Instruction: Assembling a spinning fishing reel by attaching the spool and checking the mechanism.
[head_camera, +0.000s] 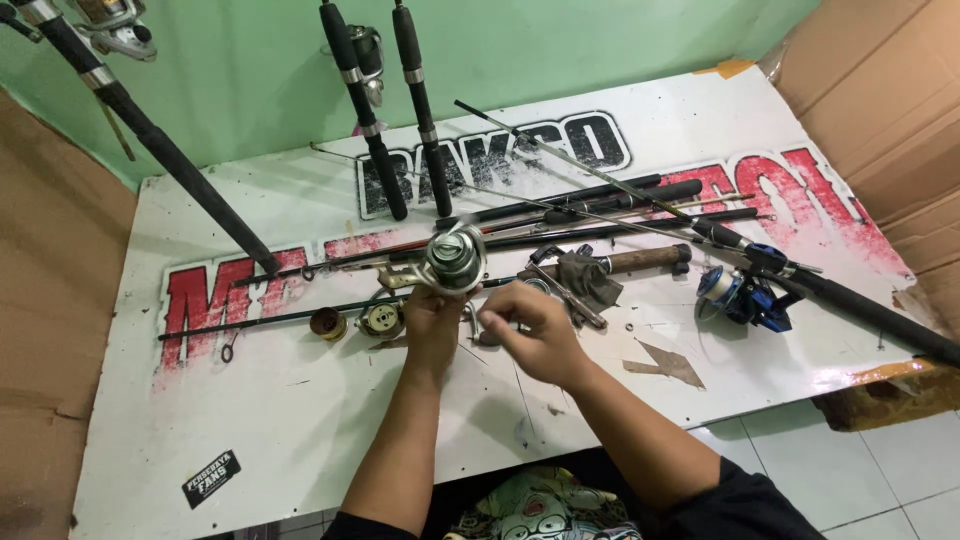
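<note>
My left hand (432, 325) holds a silver fishing reel (452, 260) up above the white board (300, 420), gripping it from below. My right hand (528, 330) is just to the right of it, fingers pinched together on something small near the reel; what it pinches is too small to tell. Small reel parts (380, 319) and a brown round piece (327, 323) lie on the board left of my left hand.
Several fishing rods (600, 215) lie across the board's middle. A blue reel on a rod (745, 292) lies at the right. Three black rod handles (375, 150) lean against the green wall. A grey cloth and pliers (585, 280) rest beside my right hand. Cardboard flanks both sides.
</note>
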